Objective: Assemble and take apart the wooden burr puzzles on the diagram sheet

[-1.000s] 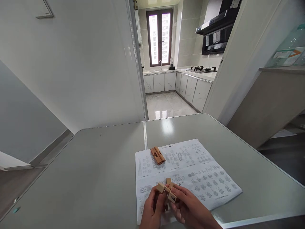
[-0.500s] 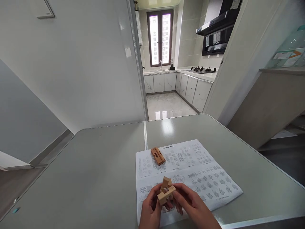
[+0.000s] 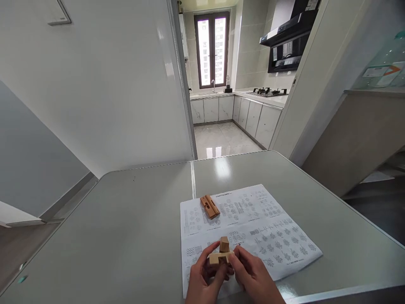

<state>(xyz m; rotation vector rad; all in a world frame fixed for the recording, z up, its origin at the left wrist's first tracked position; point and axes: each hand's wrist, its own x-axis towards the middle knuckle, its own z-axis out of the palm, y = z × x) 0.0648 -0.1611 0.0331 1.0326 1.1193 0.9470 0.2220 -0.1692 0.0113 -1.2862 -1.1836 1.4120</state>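
Observation:
Between my two hands, low over the paper, is a small cluster of notched light wooden puzzle pieces [image 3: 215, 259]. One piece lies crosswise, and the squared end of another stands up behind it. My left hand [image 3: 204, 278] is closed around the left side, with its thumb at the front under the notch. My right hand [image 3: 253, 270] pinches the right end of the crosswise piece. Fingers hide the underside. Beyond them, darker brown wooden pieces [image 3: 209, 207] lie side by side on the printed diagram sheet [image 3: 240, 223].
The sheet rests on a pale grey-green table [image 3: 136, 228] with a seam [image 3: 193, 179] running away from me. A white wall panel [image 3: 126, 93] rises at the far left edge. A kitchen with a gas stove [image 3: 268, 92] lies past the doorway. Large plastic bottles [image 3: 384, 69] stand on a ledge at right.
The wooden pieces have turned in my hands: the front piece now lies level with its notch facing me, and the rear one stands upright. My right hand has shifted slightly left.

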